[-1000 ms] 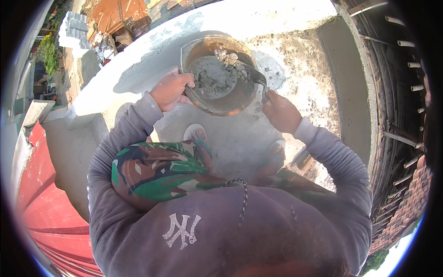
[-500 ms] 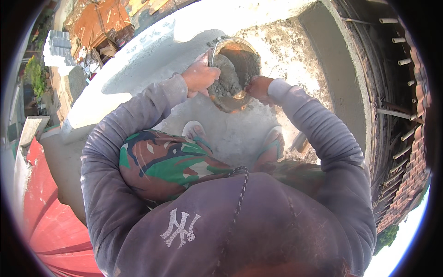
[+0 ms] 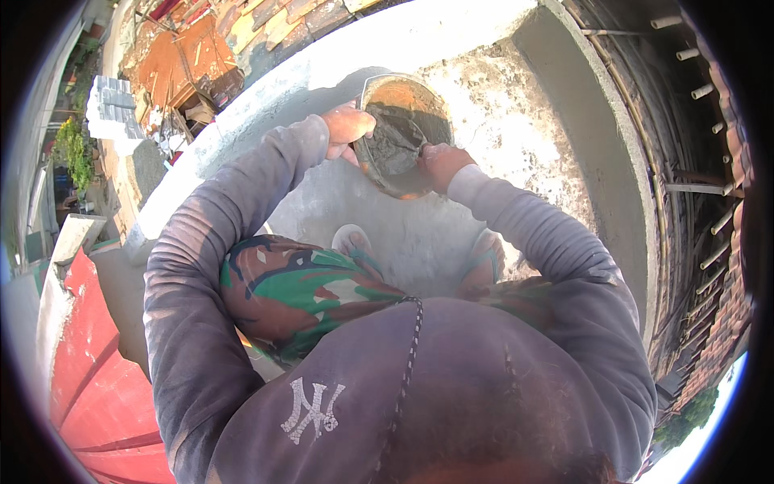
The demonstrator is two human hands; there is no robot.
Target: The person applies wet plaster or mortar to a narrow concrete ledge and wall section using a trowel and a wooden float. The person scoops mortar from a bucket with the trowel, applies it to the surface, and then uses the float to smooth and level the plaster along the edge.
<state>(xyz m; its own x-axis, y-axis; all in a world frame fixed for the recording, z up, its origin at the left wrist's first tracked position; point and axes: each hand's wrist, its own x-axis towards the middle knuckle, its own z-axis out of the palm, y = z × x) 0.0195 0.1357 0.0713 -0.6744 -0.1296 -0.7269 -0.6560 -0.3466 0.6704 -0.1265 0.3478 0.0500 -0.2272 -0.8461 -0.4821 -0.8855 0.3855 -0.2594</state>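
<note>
A bucket of wet grey mortar is tilted in front of me, its mouth turned toward me. My left hand is closed on the bucket's left rim, thumb over the edge. At the right side of the mouth, my right hand is closed, its fingers reaching inside the rim. It grips what looks like a trowel, whose mortar-coated blade lies against the mortar; the handle is hidden in my fist.
Pale concrete lies under my sandalled feet. A low plastered wall curves round the far side and the right. Beyond it on the right are bamboo poles and roof tiles. Red metal sheeting is at lower left, debris at upper left.
My right hand has moved left and slightly down, further over the bucket's mouth. The mortar inside looks smoother and has shifted. My left hand still holds the rim.
</note>
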